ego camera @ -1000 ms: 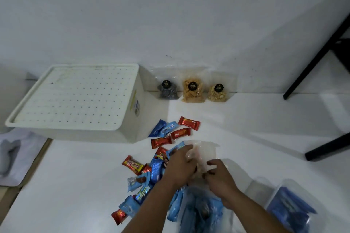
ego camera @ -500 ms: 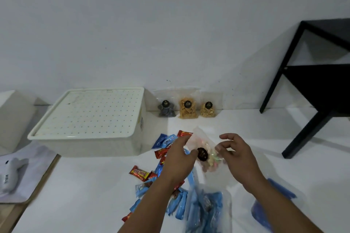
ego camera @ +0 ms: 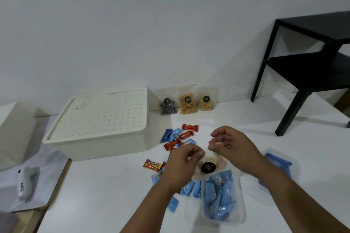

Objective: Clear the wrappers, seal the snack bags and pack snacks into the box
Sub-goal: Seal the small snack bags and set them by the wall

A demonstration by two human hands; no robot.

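Pinching snack bag [ego camera: 208,166], left hand [ego camera: 181,164], right hand [ego camera: 233,145], top edge unclear.

One view only, head-worn, so nothing is being shared with a second camera. It is looking forward and down from above the person's forearms, which are entering from the bottom edge. The left hand [ego camera: 186,159] and right hand [ego camera: 230,144] are sitting near, just below frame centre. The white wall [ego camera: 151,24] is filling the upper half, facing the camera. The wide lens is bending edges: the black side table [ego camera: 310,66] is leaning at far right.
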